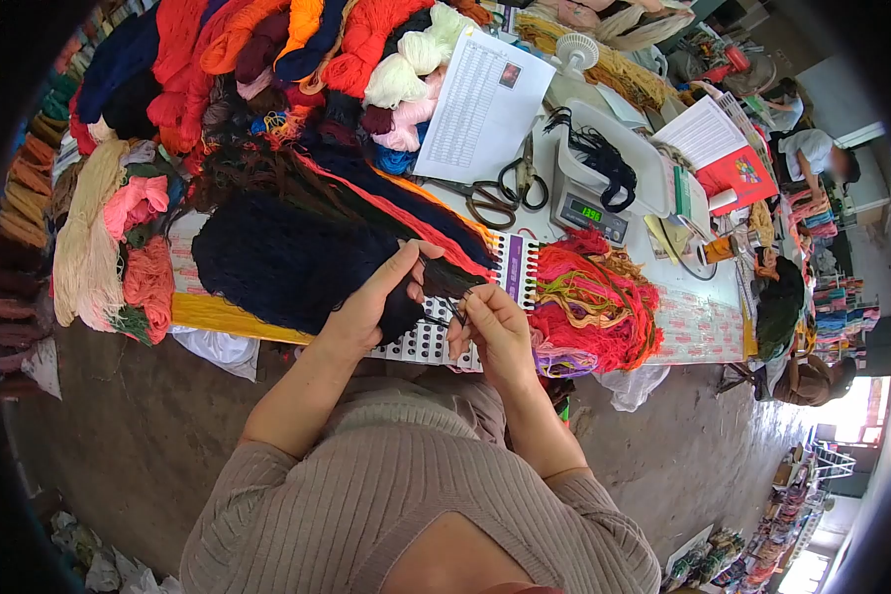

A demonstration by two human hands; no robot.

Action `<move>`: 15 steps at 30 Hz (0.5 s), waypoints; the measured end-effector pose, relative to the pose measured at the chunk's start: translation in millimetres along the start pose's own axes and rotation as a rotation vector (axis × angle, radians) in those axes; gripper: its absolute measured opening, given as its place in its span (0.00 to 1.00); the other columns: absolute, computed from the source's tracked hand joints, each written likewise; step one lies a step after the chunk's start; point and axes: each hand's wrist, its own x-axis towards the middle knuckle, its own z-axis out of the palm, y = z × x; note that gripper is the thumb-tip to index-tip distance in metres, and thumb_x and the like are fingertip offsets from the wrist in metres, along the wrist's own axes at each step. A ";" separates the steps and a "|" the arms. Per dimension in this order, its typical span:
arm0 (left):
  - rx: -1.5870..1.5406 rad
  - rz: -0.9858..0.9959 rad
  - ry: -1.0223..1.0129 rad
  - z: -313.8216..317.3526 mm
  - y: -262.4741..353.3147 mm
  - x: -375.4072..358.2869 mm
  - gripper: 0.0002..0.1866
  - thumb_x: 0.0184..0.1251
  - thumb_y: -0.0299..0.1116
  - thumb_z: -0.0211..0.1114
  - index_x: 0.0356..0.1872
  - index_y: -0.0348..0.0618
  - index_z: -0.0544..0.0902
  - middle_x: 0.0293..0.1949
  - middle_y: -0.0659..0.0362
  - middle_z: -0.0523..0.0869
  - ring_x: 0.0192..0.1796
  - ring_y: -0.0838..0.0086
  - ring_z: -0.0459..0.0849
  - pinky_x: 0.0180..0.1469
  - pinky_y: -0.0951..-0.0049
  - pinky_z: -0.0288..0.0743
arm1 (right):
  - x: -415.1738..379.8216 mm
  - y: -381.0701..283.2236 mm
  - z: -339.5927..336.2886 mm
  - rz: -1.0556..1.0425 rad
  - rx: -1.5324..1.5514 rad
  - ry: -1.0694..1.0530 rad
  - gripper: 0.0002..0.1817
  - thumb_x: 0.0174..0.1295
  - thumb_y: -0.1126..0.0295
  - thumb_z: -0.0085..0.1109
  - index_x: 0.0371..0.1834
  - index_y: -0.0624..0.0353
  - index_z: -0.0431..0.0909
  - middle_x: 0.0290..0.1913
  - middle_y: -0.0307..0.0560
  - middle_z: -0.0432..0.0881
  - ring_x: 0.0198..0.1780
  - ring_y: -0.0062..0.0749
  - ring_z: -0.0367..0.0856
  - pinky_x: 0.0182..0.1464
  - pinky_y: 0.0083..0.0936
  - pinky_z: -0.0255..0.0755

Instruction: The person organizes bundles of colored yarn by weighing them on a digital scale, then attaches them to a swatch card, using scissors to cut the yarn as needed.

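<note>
dark yarn (277,262) in left hand (374,299), right hand (497,329)

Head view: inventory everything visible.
Table: one, whitish, centre
Yarn skeins: many, multicoloured, mostly left
Thread bundle: one, dark blue, front left
Tangled heap: one, reddish, right of bundle
Punched card: at least one, white, between them
Scissors: two, dark, centre
Scale: one, grey, right of scissors
Tray: one, white, on scale
Papers: several, white, back
Fan: one, white, back
People: several, varied clothes, right
Left hand: one, bare, on bundle
Right hand: one, bare, pinching strands
</note>
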 end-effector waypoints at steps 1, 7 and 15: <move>0.023 0.011 0.000 0.3 0.1 -0.2 0.15 0.70 0.42 0.52 0.45 0.40 0.77 0.26 0.69 0.72 0.28 0.88 0.70 0.32 0.87 0.66 | -0.2 0.2 0.0 0.001 0.006 0.002 0.10 0.69 0.65 0.45 0.37 0.60 0.68 0.25 0.44 0.78 0.21 0.25 0.77 0.25 0.15 0.69; -0.049 -0.033 0.012 0.5 -0.5 -1.1 0.15 0.70 0.40 0.53 0.44 0.39 0.77 0.26 0.69 0.70 0.27 0.89 0.68 0.32 0.88 0.65 | -1.7 1.2 0.7 -0.001 0.024 0.018 0.10 0.69 0.65 0.44 0.37 0.60 0.68 0.25 0.44 0.78 0.21 0.25 0.77 0.25 0.15 0.68; -0.033 -0.018 0.035 2.4 -1.8 -1.0 0.15 0.70 0.41 0.51 0.44 0.38 0.76 0.25 0.67 0.69 0.29 0.83 0.71 0.38 0.82 0.70 | -2.9 3.4 -1.3 -0.001 0.025 0.023 0.10 0.69 0.64 0.43 0.37 0.59 0.67 0.25 0.45 0.78 0.20 0.25 0.76 0.25 0.15 0.66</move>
